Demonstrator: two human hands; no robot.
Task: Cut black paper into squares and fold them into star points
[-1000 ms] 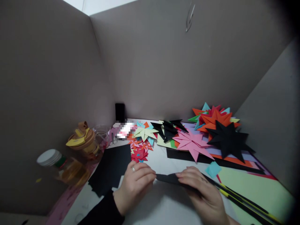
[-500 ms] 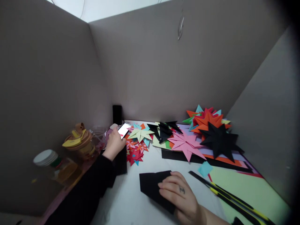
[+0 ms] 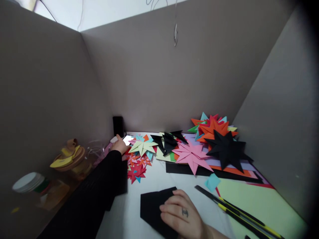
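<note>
Paper (image 3: 152, 206), black, lies on the table (image 3: 154, 178) beneath the fingers of my right hand (image 3: 183, 214), which rest close together over its right part; my thumb is hidden, so I cannot tell whether I pinch it from below. The paper's left part shows past my fingertips. My left hand (image 3: 120, 145) is well apart from it, ahead and to the left, at the lit phone (image 3: 128, 139); whether those fingers grip it I cannot tell. A black block (image 3: 118, 125) stands upright just behind them, a pale star (image 3: 142, 146) lies to their right, and red stars (image 3: 136, 170) lie nearer me. Ahead of my right fingers is a pink star (image 3: 191, 152), with a black star (image 3: 227, 151) farther right. To their right lies a yellow-and-black tool (image 3: 238, 216), a blue scrap (image 3: 212, 182) just beyond its tip
</note>
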